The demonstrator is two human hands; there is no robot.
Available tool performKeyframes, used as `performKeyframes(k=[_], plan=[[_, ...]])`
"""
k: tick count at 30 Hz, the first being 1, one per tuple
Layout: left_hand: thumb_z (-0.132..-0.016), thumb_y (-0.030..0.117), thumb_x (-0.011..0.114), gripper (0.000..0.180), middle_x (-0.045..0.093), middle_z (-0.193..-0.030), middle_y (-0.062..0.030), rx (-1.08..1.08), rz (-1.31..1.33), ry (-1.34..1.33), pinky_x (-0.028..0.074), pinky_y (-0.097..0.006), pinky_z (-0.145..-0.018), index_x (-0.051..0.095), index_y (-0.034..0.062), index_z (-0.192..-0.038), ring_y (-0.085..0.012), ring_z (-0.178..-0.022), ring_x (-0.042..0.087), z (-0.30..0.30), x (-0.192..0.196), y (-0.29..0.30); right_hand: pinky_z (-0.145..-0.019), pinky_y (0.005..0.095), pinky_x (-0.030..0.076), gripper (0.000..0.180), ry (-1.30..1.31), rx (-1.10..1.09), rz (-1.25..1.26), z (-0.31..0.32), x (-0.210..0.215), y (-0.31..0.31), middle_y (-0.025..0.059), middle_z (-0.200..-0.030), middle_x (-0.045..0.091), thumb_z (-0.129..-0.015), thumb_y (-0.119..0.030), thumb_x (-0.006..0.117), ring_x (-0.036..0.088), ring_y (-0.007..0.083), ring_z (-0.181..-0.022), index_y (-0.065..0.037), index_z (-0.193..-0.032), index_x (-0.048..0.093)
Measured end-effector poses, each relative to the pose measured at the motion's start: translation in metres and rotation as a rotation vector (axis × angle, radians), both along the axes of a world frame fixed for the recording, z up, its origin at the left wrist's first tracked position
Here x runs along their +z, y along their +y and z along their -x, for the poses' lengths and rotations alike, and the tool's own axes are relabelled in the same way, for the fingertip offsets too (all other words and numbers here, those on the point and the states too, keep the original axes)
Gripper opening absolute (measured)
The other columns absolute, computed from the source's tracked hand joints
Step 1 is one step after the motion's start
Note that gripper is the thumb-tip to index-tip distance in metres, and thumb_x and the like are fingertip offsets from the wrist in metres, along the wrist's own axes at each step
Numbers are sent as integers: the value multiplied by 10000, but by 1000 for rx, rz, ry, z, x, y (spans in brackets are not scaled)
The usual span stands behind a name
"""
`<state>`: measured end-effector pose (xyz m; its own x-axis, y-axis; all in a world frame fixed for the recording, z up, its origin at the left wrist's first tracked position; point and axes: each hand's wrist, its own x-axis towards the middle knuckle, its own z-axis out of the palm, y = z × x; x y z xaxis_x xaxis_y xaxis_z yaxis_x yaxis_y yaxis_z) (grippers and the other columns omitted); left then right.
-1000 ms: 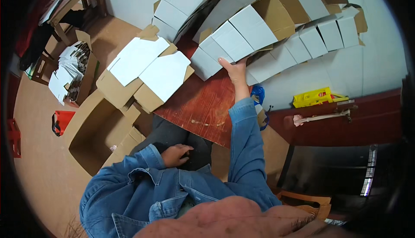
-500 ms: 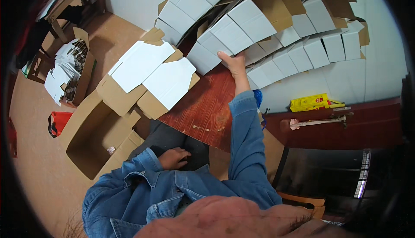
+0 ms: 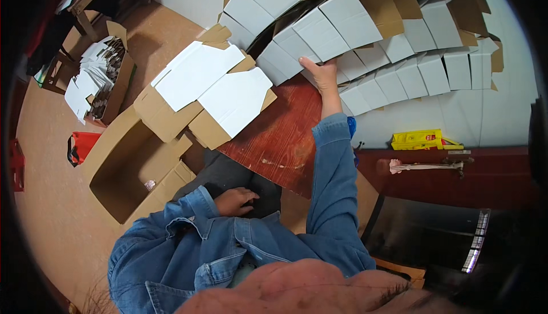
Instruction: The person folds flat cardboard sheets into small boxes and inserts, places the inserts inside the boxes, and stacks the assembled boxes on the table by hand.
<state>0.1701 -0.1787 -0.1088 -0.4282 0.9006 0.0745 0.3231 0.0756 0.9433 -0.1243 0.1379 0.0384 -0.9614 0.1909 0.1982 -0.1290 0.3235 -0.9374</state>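
My right hand (image 3: 324,78) reaches to the stacked white cardboard boxes (image 3: 322,35) at the far side of the red wooden table (image 3: 285,117). Its thumb lies against the near face of one box and its other fingers curl around the lower edge, partly hidden. These boxes stand in packed rows, several with brown flaps open. My left hand (image 3: 235,201) rests on my lap with fingers loosely apart and nothing in it. Two flat, unfolded white carton pieces (image 3: 234,100) lie over the table's left part, nearer to me than the box rows.
On my left stands an open brown carton (image 3: 123,171) with a small crumpled bit inside. Farther left, a carton packed with flat white pieces (image 3: 97,80) sits near a red bag (image 3: 85,146). At right are a yellow packet (image 3: 419,139) and a dark glossy panel (image 3: 428,237).
The whole view has shifted a little, so everything appears slightly farther right and higher. My right hand stays on the same boxes, and the left stays on my lap.
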Motion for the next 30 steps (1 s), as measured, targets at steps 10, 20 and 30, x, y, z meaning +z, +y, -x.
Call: performKeyframes(k=[10, 20, 30], plan=[[-897, 85, 679, 407, 652, -1188, -155, -129, 38, 6, 517, -398, -940, 578, 29, -1287, -324, -1056, 620, 0, 4, 16, -1142, 468, 371, 787, -90, -214, -491, -125, -93, 10, 237, -1539, 373, -918, -336, 704, 409, 411, -1387, 3, -1530, 344], [-913, 93, 659, 307, 667, -1106, -138, -158, 20, 38, 524, -390, -876, 610, 36, -1210, -309, -993, 633, -12, -9, 29, -1175, 558, 256, 677, -418, -330, -1017, -351, -143, -35, 205, -1632, 291, -1009, -416, 525, 285, 434, -1481, -48, -1550, 352], [-832, 36, 721, 195, 711, -933, -87, 647, -294, 433, 525, -303, -723, 714, 36, -1027, -226, -762, 647, 67, 143, -28, -1154, 536, 286, 620, -346, -503, -1071, -379, -159, -54, 168, -1626, 319, -1008, -405, 508, 313, 399, -1475, -90, -1530, 397]])
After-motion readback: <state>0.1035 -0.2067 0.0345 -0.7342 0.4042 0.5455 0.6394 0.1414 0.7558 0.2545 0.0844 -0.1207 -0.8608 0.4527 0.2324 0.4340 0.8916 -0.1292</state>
